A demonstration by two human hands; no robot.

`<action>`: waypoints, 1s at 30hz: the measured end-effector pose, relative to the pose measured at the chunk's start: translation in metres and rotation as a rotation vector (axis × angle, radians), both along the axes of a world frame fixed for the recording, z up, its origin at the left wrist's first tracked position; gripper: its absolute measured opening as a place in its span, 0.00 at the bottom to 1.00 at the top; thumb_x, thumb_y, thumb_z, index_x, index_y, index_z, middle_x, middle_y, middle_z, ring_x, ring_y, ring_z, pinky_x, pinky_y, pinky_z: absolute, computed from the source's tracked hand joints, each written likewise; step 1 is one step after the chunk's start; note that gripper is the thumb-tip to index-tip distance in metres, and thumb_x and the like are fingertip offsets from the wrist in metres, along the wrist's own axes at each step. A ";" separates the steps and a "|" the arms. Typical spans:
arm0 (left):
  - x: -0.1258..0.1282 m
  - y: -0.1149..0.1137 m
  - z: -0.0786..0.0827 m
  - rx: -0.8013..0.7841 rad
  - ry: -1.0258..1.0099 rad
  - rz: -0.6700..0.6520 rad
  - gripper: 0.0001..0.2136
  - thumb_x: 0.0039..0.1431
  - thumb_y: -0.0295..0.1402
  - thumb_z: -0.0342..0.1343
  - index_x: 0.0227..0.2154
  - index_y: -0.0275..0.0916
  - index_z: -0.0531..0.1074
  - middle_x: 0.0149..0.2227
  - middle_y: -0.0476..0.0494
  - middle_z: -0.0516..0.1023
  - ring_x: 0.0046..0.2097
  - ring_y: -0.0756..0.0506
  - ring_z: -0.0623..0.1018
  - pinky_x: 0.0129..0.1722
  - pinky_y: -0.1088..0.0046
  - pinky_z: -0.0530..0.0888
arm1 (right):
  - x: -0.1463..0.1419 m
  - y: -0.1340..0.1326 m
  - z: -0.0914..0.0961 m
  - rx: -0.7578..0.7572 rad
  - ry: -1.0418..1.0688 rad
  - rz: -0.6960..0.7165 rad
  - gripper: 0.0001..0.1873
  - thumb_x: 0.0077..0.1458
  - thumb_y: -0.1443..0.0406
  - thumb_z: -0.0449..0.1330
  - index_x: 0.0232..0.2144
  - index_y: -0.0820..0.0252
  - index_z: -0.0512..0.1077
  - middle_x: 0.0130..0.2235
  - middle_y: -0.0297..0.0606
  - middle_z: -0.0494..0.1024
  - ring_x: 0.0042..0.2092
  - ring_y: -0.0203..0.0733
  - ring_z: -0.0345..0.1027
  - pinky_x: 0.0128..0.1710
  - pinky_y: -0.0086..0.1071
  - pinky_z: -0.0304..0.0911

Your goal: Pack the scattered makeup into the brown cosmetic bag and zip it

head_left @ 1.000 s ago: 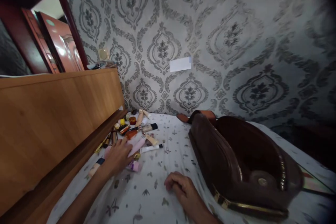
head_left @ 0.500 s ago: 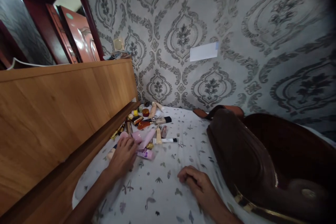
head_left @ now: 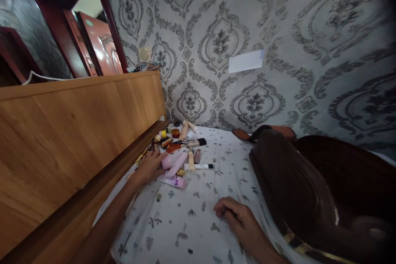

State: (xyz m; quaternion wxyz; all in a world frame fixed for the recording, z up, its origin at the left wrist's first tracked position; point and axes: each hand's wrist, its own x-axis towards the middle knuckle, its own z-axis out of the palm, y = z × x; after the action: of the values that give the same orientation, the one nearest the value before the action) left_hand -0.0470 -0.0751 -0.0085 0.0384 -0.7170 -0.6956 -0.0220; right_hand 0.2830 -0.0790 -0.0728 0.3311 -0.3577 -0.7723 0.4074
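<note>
Bent over the near left side of a cosmetics pile is my left hand, its fingers stretched out and open, fingertips beside a pink jar. What lies under the palm is hidden. Just right of it are a slim pink tube and a lilac tube with a pink cap. A beige tube crosses a white tube with a black cap. My right hand rests loosely closed on the patterned sheet, apart from the pile, with nothing visible in it.
A large dark brown bag lies open on the right, its strap toward the wall. The wooden bed board rises along the left. A foundation bottle, an amber jar and several other cosmetics lie at the back.
My left hand has moved a little forward and left over the pile, covering the round pink item seen before. The right hand stays on the sheet. The whole view has shifted slightly.
</note>
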 end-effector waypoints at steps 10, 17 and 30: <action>-0.008 0.003 0.004 0.011 -0.160 -0.132 0.28 0.52 0.34 0.60 0.58 0.42 0.67 0.53 0.39 0.72 0.54 0.37 0.72 0.54 0.59 0.70 | -0.001 -0.002 0.001 -0.030 0.022 -0.018 0.12 0.47 0.66 0.48 0.25 0.57 0.72 0.28 0.38 0.75 0.33 0.44 0.70 0.37 0.36 0.62; -0.018 0.026 0.020 -0.115 -0.336 -0.209 0.17 0.57 0.36 0.56 0.49 0.40 0.74 0.51 0.42 0.77 0.52 0.42 0.75 0.54 0.67 0.70 | 0.001 -0.001 0.000 -0.021 0.021 -0.012 0.12 0.46 0.68 0.48 0.25 0.58 0.71 0.29 0.38 0.74 0.34 0.45 0.70 0.37 0.36 0.62; 0.079 0.157 -0.008 0.048 -0.220 0.028 0.18 0.61 0.30 0.51 0.54 0.36 0.66 0.53 0.31 0.74 0.53 0.37 0.75 0.49 0.63 0.70 | 0.005 0.005 -0.027 0.067 0.004 -0.006 0.14 0.49 0.73 0.47 0.27 0.57 0.73 0.29 0.36 0.75 0.34 0.41 0.70 0.38 0.32 0.61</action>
State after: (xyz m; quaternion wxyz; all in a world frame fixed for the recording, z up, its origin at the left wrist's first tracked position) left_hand 0.0317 0.0823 -0.0164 -0.0207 -0.6993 -0.7049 -0.1169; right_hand 0.2881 -0.0736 -0.0993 0.3456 -0.3479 -0.7838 0.3811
